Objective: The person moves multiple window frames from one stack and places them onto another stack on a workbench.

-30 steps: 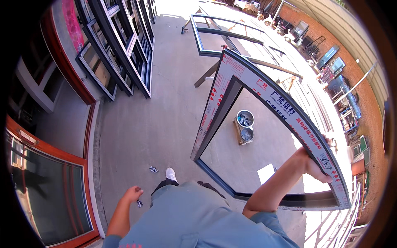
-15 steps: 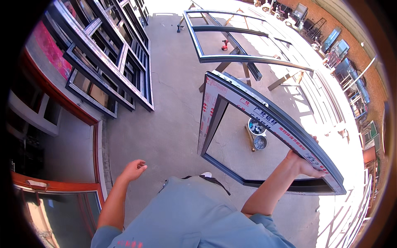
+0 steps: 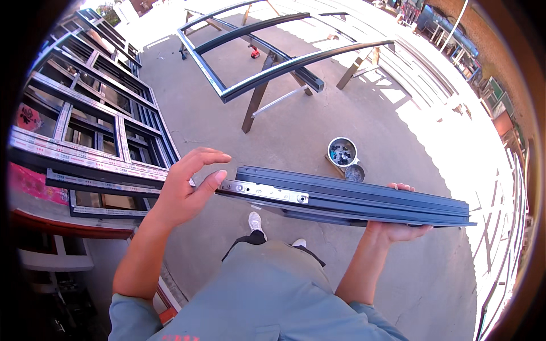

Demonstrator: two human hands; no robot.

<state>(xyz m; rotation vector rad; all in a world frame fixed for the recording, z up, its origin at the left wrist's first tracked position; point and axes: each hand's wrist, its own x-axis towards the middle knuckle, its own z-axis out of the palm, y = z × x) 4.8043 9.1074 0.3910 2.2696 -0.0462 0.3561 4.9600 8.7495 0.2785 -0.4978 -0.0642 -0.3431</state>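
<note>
- Right hand [image 3: 392, 232] is clamped around the dark metal frame [image 3: 341, 199], to the right of its middle; palm and thumb lie along the near edge, and fingertips [image 3: 401, 186] show over the far edge.
- Held up in front of the person's body, the frame runs crosswise, its outer edge facing up, from just beside the left hand to well past the right.
- Left hand [image 3: 190, 190] is at the frame's left end, thumb and fingers spread apart; whether the thumb touches the frame, I cannot tell.
- On the frame's left part sits a silver metal plate [image 3: 264, 190] with small holes, its outer end close to the left thumb.
- Just beyond the frame, lower down, are a larger round container [image 3: 342, 138] with small dark pieces in it and a smaller round container [image 3: 363, 170] beside it.
- Farther out, a wide dark framework [image 3: 307, 62] rests on trestles [image 3: 256, 105]; a red power tool [image 3: 253, 52] shows between its bars.
- Off to the left, several window frames [image 3: 121, 136] stand close together.
</note>
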